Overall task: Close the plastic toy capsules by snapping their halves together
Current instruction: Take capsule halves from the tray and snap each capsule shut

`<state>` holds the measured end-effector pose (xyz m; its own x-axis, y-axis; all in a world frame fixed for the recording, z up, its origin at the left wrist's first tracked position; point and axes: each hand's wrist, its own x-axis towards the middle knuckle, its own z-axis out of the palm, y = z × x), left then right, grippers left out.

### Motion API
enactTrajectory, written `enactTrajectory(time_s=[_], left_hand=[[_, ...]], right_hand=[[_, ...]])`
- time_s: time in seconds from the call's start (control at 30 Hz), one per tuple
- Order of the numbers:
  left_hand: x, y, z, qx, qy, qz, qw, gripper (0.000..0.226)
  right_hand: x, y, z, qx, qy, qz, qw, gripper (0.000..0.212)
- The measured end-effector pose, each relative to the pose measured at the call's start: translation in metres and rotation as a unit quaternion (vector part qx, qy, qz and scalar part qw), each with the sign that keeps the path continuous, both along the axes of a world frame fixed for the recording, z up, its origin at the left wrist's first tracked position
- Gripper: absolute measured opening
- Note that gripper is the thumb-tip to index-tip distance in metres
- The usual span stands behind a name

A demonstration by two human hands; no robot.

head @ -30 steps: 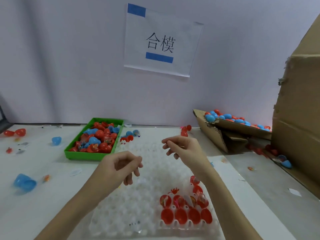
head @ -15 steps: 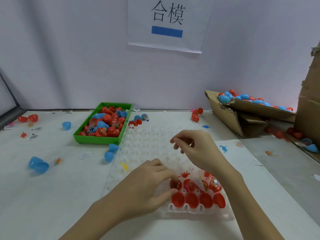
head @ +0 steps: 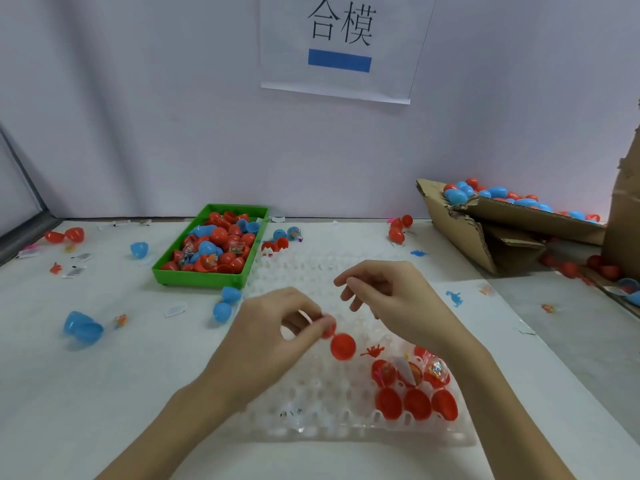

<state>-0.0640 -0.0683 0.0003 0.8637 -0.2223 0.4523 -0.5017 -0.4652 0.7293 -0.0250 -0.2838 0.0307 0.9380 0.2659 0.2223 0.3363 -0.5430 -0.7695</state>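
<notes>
My left hand [head: 277, 334] pinches an open red capsule [head: 341, 344] above the clear plastic holder tray [head: 311, 407]; one half hangs below my fingertips, the other is partly hidden by them. My right hand [head: 391, 306] hovers just to the right, fingers loosely curled, holding nothing I can see. In the tray's near right corner sit several open red capsules [head: 415, 389], some halves with small toys inside. A small red toy figure [head: 373, 350] lies on the tray beside them.
A green bin [head: 162, 277] full of red and blue capsule halves stands at the back left. A torn cardboard box [head: 485, 237] with closed capsules lies at the right. Loose blue halves [head: 83, 327] and scraps are scattered on the white table.
My left hand has lifted one red capsule out of the tray's group and holds it above the tray. My right hand stays raised and barely moves.
</notes>
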Motion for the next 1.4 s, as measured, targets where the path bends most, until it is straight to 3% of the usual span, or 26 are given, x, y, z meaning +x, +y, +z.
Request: enactTrajectory(time_s=[0.13, 0.27, 0.37, 0.47, 0.6, 0.73, 0.87, 1.1, 1.23, 1.33, 1.4], left_hand=[[0.012, 0.012, 0.001, -0.076, 0.091, 0.103, 0.988, 0.006], [0.016, 0.017, 0.001, -0.093, 0.096, 0.139, 0.981, 0.009], [0.013, 0.014, 0.001, -0.083, 0.065, 0.132, 0.986, 0.01], [0.014, 0.016, 0.004, -0.113, 0.061, 0.12, 0.984, 0.015], [0.015, 0.02, 0.012, -0.203, 0.111, 0.075, 0.97, 0.025], [0.015, 0.018, 0.013, -0.223, 0.122, 0.045, 0.966, 0.013], [0.013, 0.017, 0.018, -0.297, 0.136, 0.013, 0.945, 0.013], [0.013, 0.021, 0.02, -0.249, 0.132, -0.032, 0.959, 0.021], [0.013, 0.02, 0.018, -0.221, 0.093, -0.044, 0.97, 0.013], [0.012, 0.019, 0.017, -0.218, 0.094, -0.056, 0.97, 0.011], [0.013, 0.02, 0.017, -0.208, 0.088, -0.045, 0.973, 0.011]], right_hand=[[-0.007, 0.006, 0.004, 0.018, 0.063, 0.062, 0.996, 0.021], [-0.013, 0.02, -0.002, -0.034, 0.088, 0.102, 0.99, 0.06], [-0.015, 0.034, -0.011, -0.017, 0.009, 0.058, 0.998, 0.038], [-0.013, 0.037, -0.014, 0.036, 0.001, 0.038, 0.999, 0.021], [-0.013, 0.036, -0.012, 0.058, -0.006, 0.055, 0.997, 0.021], [-0.013, 0.038, -0.011, 0.092, -0.001, 0.056, 0.994, 0.02], [-0.013, 0.037, -0.005, 0.173, 0.041, 0.038, 0.983, 0.026], [-0.014, 0.031, 0.003, 0.228, 0.093, 0.041, 0.968, 0.022], [-0.015, 0.027, 0.004, 0.256, 0.145, 0.084, 0.952, 0.023], [-0.015, 0.029, 0.003, 0.228, 0.137, 0.081, 0.961, 0.023], [-0.015, 0.03, 0.002, 0.175, 0.08, 0.039, 0.981, 0.022]])
